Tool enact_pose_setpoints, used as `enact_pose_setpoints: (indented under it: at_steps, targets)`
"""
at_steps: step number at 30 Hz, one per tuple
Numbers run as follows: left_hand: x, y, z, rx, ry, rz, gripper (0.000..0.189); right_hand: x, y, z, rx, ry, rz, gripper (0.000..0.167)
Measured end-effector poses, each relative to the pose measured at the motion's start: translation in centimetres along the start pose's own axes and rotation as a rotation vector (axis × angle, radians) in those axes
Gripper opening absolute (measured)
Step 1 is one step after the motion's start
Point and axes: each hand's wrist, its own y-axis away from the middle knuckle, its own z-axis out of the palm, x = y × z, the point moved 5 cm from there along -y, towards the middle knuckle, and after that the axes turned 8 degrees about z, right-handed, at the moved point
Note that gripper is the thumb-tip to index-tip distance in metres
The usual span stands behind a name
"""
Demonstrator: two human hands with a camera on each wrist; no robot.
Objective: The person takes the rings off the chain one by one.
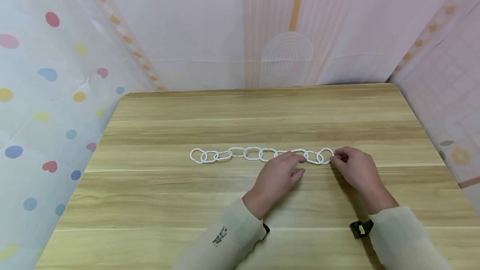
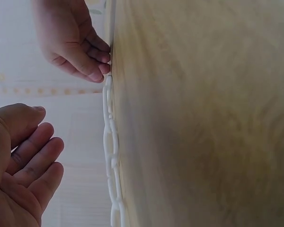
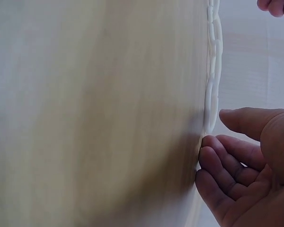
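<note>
A white plastic chain (image 1: 253,153) of several linked oval rings lies stretched from left to right across the wooden table. My left hand (image 1: 278,175) hovers over the right half of the chain, fingers relaxed and holding nothing; it hides part of some links. In the left wrist view the left hand (image 2: 23,165) is apart from the chain. At the right end, my right hand (image 1: 358,170) is beside the last ring (image 1: 327,156), its fingertips near or touching the ring's edge. The right wrist view shows the thumb and fingers (image 3: 213,142) spread apart around the chain's end, without a pinch.
The light wooden table (image 1: 150,211) has rounded far corners. Patterned cloth (image 1: 187,24) hangs behind it, with dotted cloth (image 1: 41,103) on the left and more cloth on the right. Dark bands (image 1: 361,229) show at both sleeve cuffs.
</note>
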Motion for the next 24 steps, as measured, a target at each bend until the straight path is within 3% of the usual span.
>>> enact_pose_setpoints:
  at_steps: [11, 24]
  targets:
    - [0.1, -0.4, 0.9, -0.05, -0.012, -0.024, 0.021, 0.0, -0.2, 0.0, 0.002, 0.006, 0.01, 0.03]
    - [0.4, -1.6, 2.0, -0.09, -0.057, 0.003, 0.021, 0.0, -0.6, 0.1, -0.011, 0.009, 0.011, 0.03]
